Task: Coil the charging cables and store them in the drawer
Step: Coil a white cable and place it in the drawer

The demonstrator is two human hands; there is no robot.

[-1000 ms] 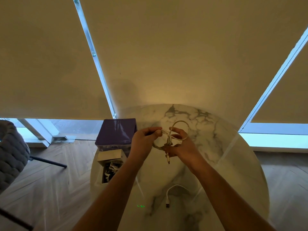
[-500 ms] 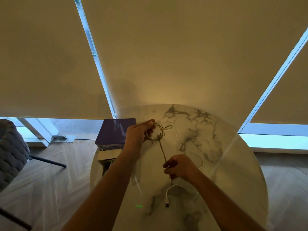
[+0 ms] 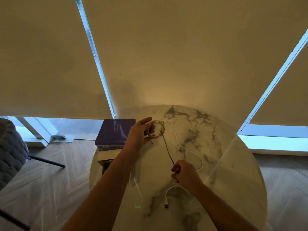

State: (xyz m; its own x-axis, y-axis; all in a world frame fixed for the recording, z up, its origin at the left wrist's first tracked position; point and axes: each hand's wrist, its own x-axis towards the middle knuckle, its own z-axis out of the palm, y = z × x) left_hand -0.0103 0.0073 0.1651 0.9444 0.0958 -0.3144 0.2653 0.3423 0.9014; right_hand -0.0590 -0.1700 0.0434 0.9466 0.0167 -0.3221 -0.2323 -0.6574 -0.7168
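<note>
My left hand (image 3: 139,133) pinches a small coil of beige cable (image 3: 157,129) above the round marble table (image 3: 233,172). A straight length of that cable (image 3: 167,150) runs taut from the coil down to my right hand (image 3: 185,176), which is closed on its free end. A white cable (image 3: 186,149) lies loose on the table, curving from near the coil past my right hand to a USB plug (image 3: 166,205) near the front. The open drawer (image 3: 105,160) sits at the table's left edge, mostly hidden by my left forearm.
A purple box (image 3: 115,132) stands on top of the drawer unit at the table's left edge. A grey woven chair (image 3: 11,150) is at far left on the wooden floor. Roller blinds cover the windows behind the table.
My hands were together around the coil; my right hand has pulled down and toward me, drawing a length of beige cable straight. My left hand shifted slightly left with the coil.
</note>
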